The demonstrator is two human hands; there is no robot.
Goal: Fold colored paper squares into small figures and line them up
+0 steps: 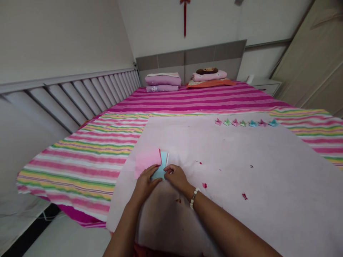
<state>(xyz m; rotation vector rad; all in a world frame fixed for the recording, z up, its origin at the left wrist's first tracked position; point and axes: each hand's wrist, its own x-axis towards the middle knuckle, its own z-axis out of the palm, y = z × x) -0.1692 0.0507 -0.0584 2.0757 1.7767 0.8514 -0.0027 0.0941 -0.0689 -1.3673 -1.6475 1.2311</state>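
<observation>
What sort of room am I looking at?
Most likely a bedroom, judging by the grey headboard, the magenta striped bedsheet in front of it and the stacked purple bedding.

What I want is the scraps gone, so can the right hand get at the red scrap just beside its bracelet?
Probably yes: the red scrap lies uncovered close to the bracelet, though the right hand would first have to leave the blue paper.
</observation>
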